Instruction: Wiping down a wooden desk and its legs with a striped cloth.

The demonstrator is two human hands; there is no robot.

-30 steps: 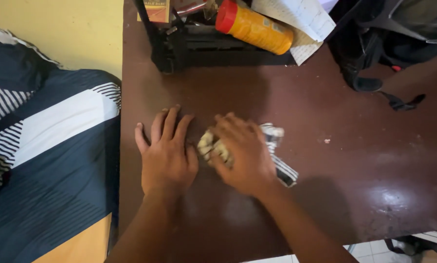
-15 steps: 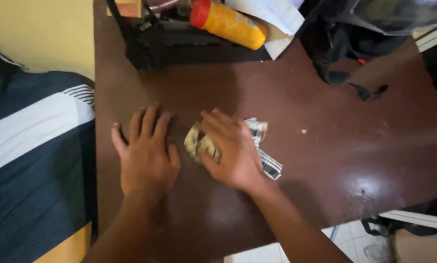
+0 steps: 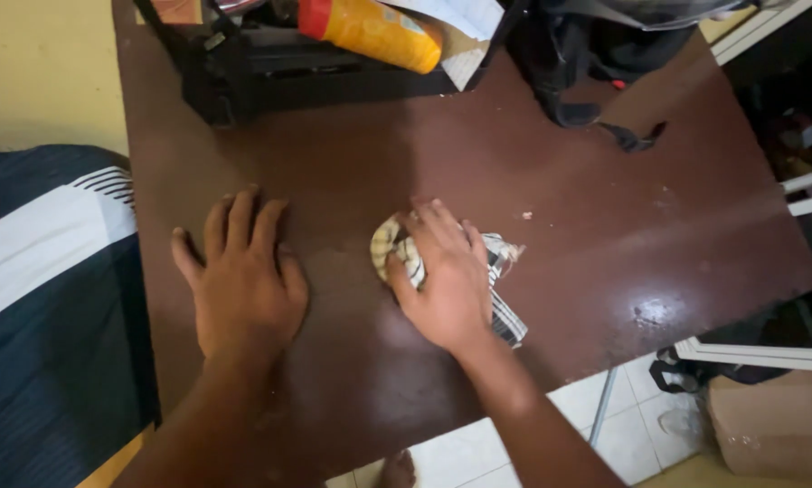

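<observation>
The work in hand looks like wiping the dark brown, glossy wooden surface point(image 3: 551, 181) with a crumpled checked cloth of cream, black and white point(image 3: 505, 316). How much is done is hard to judge: the top shines near the right edge, where light glares off it, yet a small pale crumb point(image 3: 527, 216) lies just to the right of the cloth and a few specks show farther right, so that side at least seems left to do. The patch under and around the hands shows no clear dirt, though the picture is too soft to be sure.

The right hand point(image 3: 447, 280) lies on top of the cloth, fingers curled over its bunched far-left part and pressing it down onto the surface; the cloth's loose tail sticks out from under the palm to the right and nearer. The left hand point(image 3: 243, 280) holds nothing: it rests flat on the surface with fingers spread, well to the left of the cloth and apart from it.

At the far edge stand a black plastic rack point(image 3: 279, 77), an orange cylindrical container with a red lid point(image 3: 374, 32) lying on it, some white paper point(image 3: 460, 14) and a black bag with straps point(image 3: 573, 63).
</observation>
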